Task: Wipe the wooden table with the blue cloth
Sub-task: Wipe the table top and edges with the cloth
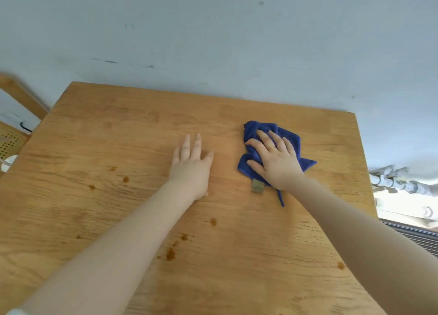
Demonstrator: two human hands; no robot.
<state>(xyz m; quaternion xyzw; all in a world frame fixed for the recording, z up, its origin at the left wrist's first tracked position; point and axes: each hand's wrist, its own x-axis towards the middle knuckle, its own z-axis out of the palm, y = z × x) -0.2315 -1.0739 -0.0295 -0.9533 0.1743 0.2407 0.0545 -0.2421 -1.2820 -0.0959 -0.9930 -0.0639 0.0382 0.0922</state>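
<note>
The blue cloth (pixel 272 149) is pressed onto the far right of the wooden bench (pixel 118 149) by the right hand (pixel 275 159), fingers (pixel 263 134) spread, perhaps slightly curled. The left hand (pixel 192 165) is laid flat beside it, fingers straight.

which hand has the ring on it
The right hand, the one pressing flat on the blue cloth. A gold ring shows on one finger. The left hand rests bare on the wooden table.

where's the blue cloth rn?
Head view: blue cloth lies bunched on the wooden table's far right part, under the right hand.
</note>
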